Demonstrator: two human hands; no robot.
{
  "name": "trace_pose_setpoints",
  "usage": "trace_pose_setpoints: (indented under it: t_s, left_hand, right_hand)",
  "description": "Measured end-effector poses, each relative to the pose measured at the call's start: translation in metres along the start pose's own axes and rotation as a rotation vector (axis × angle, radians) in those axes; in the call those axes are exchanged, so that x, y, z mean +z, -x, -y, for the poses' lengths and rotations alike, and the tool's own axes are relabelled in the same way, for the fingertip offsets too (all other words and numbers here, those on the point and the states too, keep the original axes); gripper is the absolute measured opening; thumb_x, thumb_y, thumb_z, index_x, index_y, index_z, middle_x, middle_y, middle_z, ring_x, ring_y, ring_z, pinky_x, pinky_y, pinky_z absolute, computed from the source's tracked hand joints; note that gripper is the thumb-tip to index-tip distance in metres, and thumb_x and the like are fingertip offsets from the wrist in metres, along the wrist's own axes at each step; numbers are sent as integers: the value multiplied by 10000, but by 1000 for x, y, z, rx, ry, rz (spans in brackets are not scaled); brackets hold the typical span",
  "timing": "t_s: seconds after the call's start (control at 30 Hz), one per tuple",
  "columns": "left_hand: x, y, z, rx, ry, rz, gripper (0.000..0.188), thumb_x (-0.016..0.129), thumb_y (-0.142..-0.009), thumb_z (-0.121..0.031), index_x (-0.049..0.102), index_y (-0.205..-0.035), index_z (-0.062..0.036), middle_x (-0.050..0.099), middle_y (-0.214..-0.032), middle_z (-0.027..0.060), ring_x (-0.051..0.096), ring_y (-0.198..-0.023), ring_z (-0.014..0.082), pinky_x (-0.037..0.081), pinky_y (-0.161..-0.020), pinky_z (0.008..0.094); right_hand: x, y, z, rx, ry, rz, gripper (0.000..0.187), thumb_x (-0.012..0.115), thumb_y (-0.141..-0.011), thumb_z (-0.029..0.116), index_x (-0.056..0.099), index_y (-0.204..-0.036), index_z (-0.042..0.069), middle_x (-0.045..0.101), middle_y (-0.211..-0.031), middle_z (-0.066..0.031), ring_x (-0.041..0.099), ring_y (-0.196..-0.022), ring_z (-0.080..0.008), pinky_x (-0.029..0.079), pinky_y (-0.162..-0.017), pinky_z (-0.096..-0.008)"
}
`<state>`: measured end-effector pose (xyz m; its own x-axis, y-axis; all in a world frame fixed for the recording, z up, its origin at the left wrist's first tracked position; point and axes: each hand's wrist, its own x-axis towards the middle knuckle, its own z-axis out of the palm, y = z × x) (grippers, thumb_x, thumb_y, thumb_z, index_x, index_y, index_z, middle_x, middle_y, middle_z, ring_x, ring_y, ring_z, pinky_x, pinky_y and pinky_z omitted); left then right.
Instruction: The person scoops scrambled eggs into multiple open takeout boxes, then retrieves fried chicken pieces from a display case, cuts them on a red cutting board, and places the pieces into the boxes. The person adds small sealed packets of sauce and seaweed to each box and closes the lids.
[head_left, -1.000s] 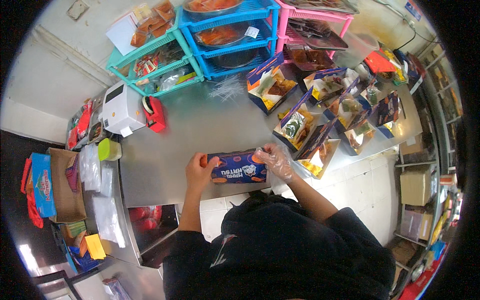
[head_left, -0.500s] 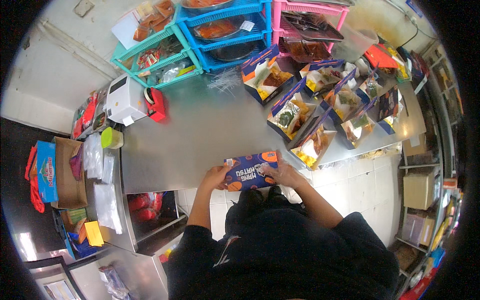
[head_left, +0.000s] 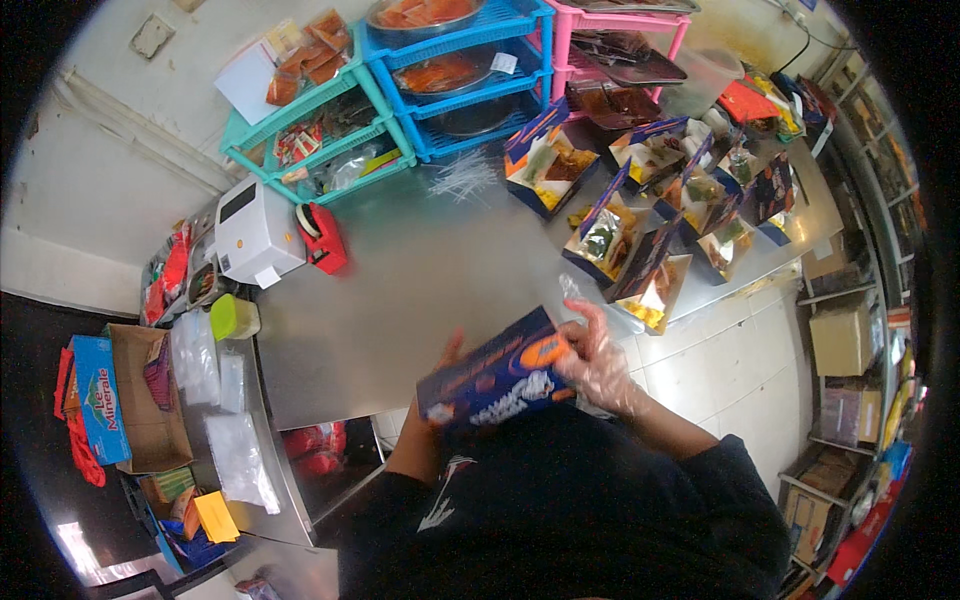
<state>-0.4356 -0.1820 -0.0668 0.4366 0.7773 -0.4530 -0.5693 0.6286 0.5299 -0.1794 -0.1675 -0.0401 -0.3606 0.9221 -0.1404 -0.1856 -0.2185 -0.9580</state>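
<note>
A dark blue and orange cardboard food box [head_left: 495,375], closed and tilted, is held up in front of my body at the near edge of the steel table. My left hand [head_left: 425,440] grips its left end; most of those fingers are hidden behind the box. At the other end, my right hand [head_left: 598,365], in a clear plastic glove, holds the box's edge with its index finger raised. Several similar boxes stand with lids up at the right, filled with food; the nearest open box [head_left: 655,295] is just beyond my right hand.
A red tape dispenser [head_left: 322,240] and a white printer [head_left: 256,235] stand at the table's left. Along the back are green [head_left: 250,135], blue [head_left: 455,72] and pink racks [head_left: 625,20]. Thin clear strips [head_left: 465,175] lie before the blue rack. Plastic bags [head_left: 240,460] lie at the left.
The box has come up closer to my body and tilted, its right end higher. My right index finger has lifted off it. The view has shifted slightly.
</note>
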Motion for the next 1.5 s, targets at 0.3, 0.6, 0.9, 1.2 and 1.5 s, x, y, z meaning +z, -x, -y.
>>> trace_pose_setpoints:
  t_s: [0.3,0.6,0.9,1.2,1.5]
  left_hand:
    - [-13,12,-71,-293,-453,258,517,444,-1005,-402,477,-1364,-32,534,-1324,138,542,-1171,227,429,-1000,313]
    - [-60,6,-120,-212,-1096,604,449,429,-1004,-372,551,-1262,-26,611,-1162,126,576,-1075,221,424,-980,329]
    - [-53,-5,-154,-133,-1255,417,484,762,-783,-313,580,-1101,4,648,-965,60,619,-895,186,491,-804,318]
    - [-215,-51,-125,-24,-598,-282,389,620,-921,-271,580,-1146,44,654,-1013,81,630,-870,175,491,-801,305]
    - [-130,-69,-96,1011,-1659,-888,341,679,-848,-182,591,-1105,24,597,-1088,143,571,-1038,268,461,-865,390]
  right_hand:
    - [89,-24,78,-541,1437,430,548,690,-803,334,537,-1323,254,404,-1458,-100,460,-1277,-322,291,-1086,-590]
    - [104,-46,56,-260,935,553,411,710,-821,374,556,-1113,128,565,-1185,-138,577,-1078,-313,454,-881,-453]
    - [59,-45,18,-416,972,-194,427,736,-812,239,537,-1151,69,625,-1020,-187,641,-922,-293,505,-797,-403]
    - [-175,21,-160,125,510,-1294,358,527,-951,283,533,-1225,52,624,-1056,-104,630,-910,-251,525,-790,-397]
    - [-177,115,-126,54,291,-1060,430,531,-975,288,451,-1323,49,593,-1146,-86,597,-991,-230,509,-901,-383]
